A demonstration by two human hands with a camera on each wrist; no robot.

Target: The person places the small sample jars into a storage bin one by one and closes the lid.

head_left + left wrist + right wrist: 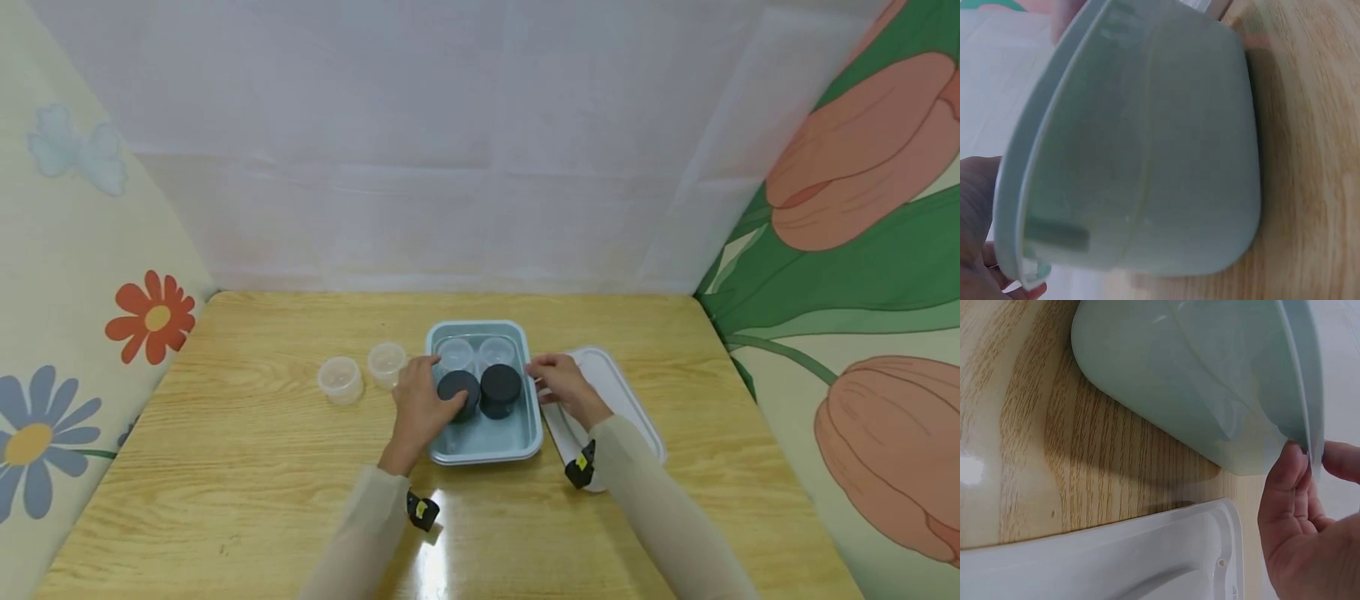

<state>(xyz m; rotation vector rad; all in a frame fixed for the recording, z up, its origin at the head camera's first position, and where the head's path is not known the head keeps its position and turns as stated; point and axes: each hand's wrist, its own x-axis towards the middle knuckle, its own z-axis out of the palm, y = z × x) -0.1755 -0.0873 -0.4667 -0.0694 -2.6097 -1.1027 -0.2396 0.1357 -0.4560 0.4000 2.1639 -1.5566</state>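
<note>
A light blue plastic bin (480, 450) stands on the table. In it are two jars with black lids, the left jar (459, 384) and the right jar (500, 383), in front of two clear plastic cups (496, 353). My left hand (422, 406) grips the bin's left rim, its thumb overlapping the left jar's lid in the head view. Fingertips (1029, 291) curl under that rim in the left wrist view. On the opposite side, my right hand (1300, 531) pinches the right rim between thumb and fingers.
Two more clear cups, one farther left (341, 380) and one nearer the bin (387, 363), stand on the wooden table (247, 467). A white lid (628, 400) lies beneath the right forearm. A white cloth (450, 208) hangs behind.
</note>
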